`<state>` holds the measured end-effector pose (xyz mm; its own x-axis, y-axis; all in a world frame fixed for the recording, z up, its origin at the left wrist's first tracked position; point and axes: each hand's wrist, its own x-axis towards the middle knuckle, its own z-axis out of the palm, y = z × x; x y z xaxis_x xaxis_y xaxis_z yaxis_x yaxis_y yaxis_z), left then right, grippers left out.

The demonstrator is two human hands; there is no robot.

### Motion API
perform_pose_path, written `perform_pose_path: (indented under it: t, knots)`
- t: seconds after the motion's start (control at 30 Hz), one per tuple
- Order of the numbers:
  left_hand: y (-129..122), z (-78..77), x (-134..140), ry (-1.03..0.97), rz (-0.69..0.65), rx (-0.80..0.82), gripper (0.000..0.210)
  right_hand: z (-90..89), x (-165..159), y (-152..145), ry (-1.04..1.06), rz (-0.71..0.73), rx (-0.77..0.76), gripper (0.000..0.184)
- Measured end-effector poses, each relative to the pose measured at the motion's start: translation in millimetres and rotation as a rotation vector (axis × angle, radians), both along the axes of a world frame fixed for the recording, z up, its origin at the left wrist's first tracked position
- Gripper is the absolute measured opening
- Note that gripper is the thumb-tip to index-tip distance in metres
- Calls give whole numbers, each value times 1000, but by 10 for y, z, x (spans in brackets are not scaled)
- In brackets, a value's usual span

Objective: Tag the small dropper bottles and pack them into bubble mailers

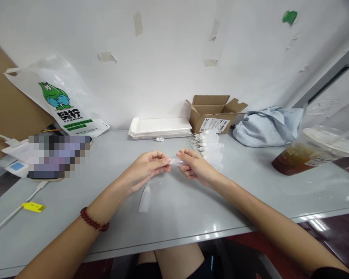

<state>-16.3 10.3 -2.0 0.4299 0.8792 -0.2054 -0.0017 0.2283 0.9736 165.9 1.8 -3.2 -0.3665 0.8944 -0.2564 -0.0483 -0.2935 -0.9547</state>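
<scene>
My left hand point(151, 166) and my right hand point(196, 166) meet over the middle of the table. Between them is a small translucent plastic bottle point(178, 162), held sideways. The left fingertips pinch its white cap end, while the right thumb and fingers close round its body; part of it is hidden by the fingers. Below my left hand, a similar bottle point(144, 199) with a thin white cord lies on the table. Several more bottles point(213, 151) lie in a row just beyond my right hand, their white cords bunched at the cap ends.
At the back stand a stack of white trays point(161, 128) and an open cardboard box point(211, 122); a small white part point(159, 139) lies before the trays. Leftward are a phone point(59, 157), a cable point(8, 221) and a plastic bag point(58, 97). Rightward sit a blue cloth bag point(267, 128) and drink cup point(296, 157).
</scene>
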Motion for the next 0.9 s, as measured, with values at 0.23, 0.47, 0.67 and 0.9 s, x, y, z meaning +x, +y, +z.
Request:
perform_pose_path:
  t: [0.23,0.47,0.67,0.9]
  knots:
    - [-34,20,2,129,-140,32,31,0,2,-6,-40,1,12,31]
    - [-15,-67,-2,284,-54,453,23,-26,4,9,-60,-11,-52,32]
    - [-18,-71,15,345,-83,374,41,-33,8,12,-51,-19,-34,34]
    - [-50,-73,47,311,-25,545,21,-40,26,9,-37,-27,-50,35]
